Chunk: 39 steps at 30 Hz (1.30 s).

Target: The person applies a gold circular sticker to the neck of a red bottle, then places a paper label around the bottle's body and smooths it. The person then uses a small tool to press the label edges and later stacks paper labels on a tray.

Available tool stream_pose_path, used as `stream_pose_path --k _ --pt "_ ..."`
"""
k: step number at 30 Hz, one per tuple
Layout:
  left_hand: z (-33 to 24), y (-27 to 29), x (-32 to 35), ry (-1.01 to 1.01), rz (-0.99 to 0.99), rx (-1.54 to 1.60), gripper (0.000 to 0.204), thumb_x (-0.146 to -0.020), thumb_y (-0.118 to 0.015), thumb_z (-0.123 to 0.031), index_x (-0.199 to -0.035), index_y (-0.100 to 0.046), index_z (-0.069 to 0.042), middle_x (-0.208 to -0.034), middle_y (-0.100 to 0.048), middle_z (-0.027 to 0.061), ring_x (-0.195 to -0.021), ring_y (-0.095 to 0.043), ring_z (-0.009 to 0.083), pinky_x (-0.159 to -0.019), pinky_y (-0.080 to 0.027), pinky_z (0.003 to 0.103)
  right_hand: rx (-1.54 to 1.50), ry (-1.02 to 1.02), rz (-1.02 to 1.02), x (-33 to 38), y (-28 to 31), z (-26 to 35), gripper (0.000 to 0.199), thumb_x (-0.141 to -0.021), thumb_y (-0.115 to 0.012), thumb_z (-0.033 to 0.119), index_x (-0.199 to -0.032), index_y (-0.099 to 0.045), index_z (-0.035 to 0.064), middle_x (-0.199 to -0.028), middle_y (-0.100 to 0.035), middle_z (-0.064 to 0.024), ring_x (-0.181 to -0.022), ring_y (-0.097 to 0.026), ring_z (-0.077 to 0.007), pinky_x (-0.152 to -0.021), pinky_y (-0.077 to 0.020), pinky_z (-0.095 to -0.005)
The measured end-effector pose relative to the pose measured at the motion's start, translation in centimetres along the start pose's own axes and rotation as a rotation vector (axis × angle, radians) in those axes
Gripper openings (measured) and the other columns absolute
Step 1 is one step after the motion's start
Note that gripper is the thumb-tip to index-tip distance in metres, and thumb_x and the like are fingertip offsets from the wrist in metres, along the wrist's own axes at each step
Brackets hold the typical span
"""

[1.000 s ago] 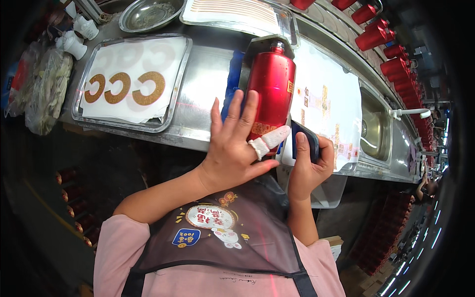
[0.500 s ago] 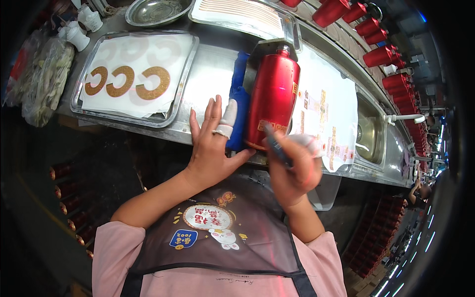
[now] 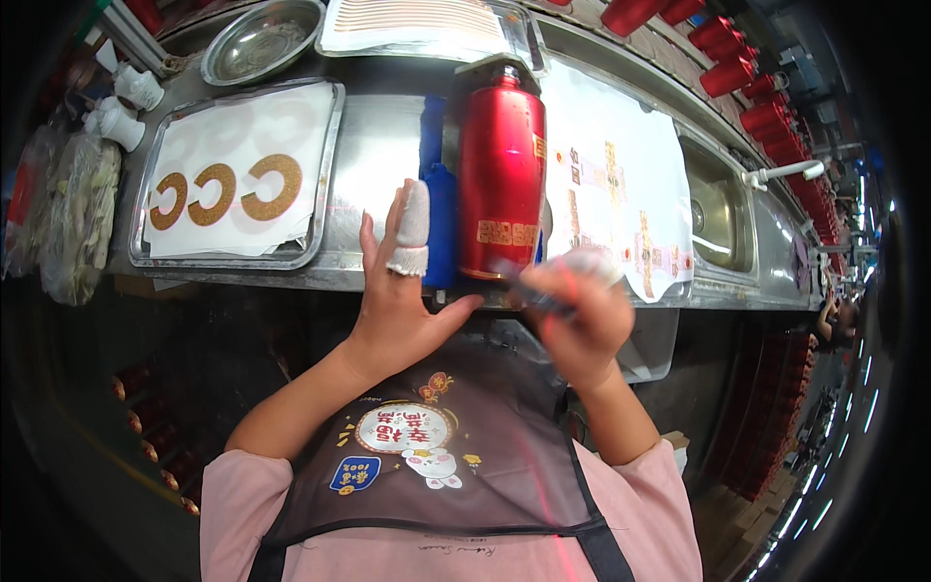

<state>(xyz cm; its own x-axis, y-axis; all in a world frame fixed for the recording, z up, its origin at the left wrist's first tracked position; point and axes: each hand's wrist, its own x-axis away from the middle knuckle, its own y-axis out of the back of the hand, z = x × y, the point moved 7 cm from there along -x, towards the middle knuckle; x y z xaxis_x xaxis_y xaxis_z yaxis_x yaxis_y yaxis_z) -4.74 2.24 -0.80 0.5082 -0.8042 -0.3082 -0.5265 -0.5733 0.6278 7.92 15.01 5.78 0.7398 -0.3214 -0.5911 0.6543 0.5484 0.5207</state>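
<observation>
A shiny red bottle [image 3: 502, 170] lies on its side with its neck pointing away from me, beside a blue cloth [image 3: 438, 209]. A gold patterned decal [image 3: 506, 233] sits near its base. To the left of the bottle, my left hand [image 3: 396, 301] has its fingers spread and holds nothing; a white cloth sleeve covers one finger, and the thumb reaches toward the bottle's base. My right hand [image 3: 590, 325], smeared by motion, is closed on a slim dark tool [image 3: 538, 296] whose tip is by the base's lower right. The tool's kind is too blurred to make out.
On the left, a metal tray [image 3: 332, 165] carries white sheets with gold C-shaped decals [image 3: 215, 192]. White decal sheets [image 3: 621, 126] lie right of the bottle, before a sink [image 3: 720, 209]. A metal bowl [image 3: 262, 44] and a striped-sheet tray [image 3: 417, 24] stand behind. Red bottles line the right.
The whole view has shifted, so the bench and bottle appear further left. My right hand with the tool has moved slightly away from the decal, toward the base's edge. My left hand stays spread.
</observation>
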Motion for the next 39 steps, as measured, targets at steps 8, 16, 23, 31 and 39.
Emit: stream_pose_path --k 8,16,23,31,39 --pt "-2.8 -2.0 -3.9 -0.198 -0.046 -0.12 0.1 -0.075 -0.083 -0.028 -0.155 -0.028 -0.005 -0.162 -0.015 0.0268 -0.149 -0.021 0.0468 -0.112 -0.013 0.07 -0.108 -0.381 -0.144 2.6 2.1 -4.4 0.033 -0.069 -0.076 -0.013 -0.097 -0.071 0.0035 -0.086 -0.07 -0.0096 -0.077 -0.067 -0.0234 -0.068 -0.0522 -0.0327" --pt "-2.3 -0.8 -4.3 -0.09 -0.062 0.229 0.108 -0.072 -0.087 -0.033 -0.155 -0.024 -0.001 -0.152 -0.036 0.026 -0.14 -0.036 0.0453 -0.116 -0.015 0.065 -0.125 -0.275 0.054 -5.2 0.0 -8.8 0.028 -0.083 -0.081 0.022 -0.094 -0.065 0.0024 -0.078 -0.06 -0.0021 -0.074 -0.054 -0.0109 -0.068 -0.0452 -0.0265" --pt "-1.7 -0.8 -4.2 -0.063 0.107 0.109 0.129 -0.071 -0.09 -0.021 -0.157 0.003 0.004 -0.16 -0.024 0.0269 -0.145 -0.034 0.0377 -0.116 -0.032 0.042 0.019 0.158 -0.041 -8.3 0.6 -3.1 0.021 -0.076 -0.071 -0.003 -0.093 -0.07 0.008 -0.084 -0.07 -0.0093 -0.075 -0.067 -0.0238 -0.071 -0.0523 -0.0341" --pt "-1.0 -1.3 -4.0 -0.077 0.227 -0.074 0.103 -0.079 -0.08 -0.036 -0.156 -0.021 -0.002 -0.162 -0.015 0.0275 -0.149 -0.025 0.0394 -0.12 -0.005 0.056 0.071 -0.004 -0.206 -12.3 1.9 -6.8 0.014 -0.078 -0.076 0.0 -0.088 -0.068 0.0041 -0.079 -0.067 -0.0067 -0.071 -0.065 -0.0195 -0.066 -0.0482 -0.0335" --pt "0.7 -2.1 -4.6 -0.039 0.367 -0.132 0.11 -0.076 -0.082 -0.046 -0.157 -0.02 -0.003 -0.162 -0.016 0.0257 -0.152 -0.014 0.0416 -0.116 -0.003 0.065 -0.112 -0.316 -0.179 -5.9 1.9 -7.4 0.014 -0.083 -0.076 0.003 -0.094 -0.067 0.0057 -0.083 -0.068 -0.0047 -0.073 -0.062 -0.0146 -0.064 -0.0457 -0.0274"
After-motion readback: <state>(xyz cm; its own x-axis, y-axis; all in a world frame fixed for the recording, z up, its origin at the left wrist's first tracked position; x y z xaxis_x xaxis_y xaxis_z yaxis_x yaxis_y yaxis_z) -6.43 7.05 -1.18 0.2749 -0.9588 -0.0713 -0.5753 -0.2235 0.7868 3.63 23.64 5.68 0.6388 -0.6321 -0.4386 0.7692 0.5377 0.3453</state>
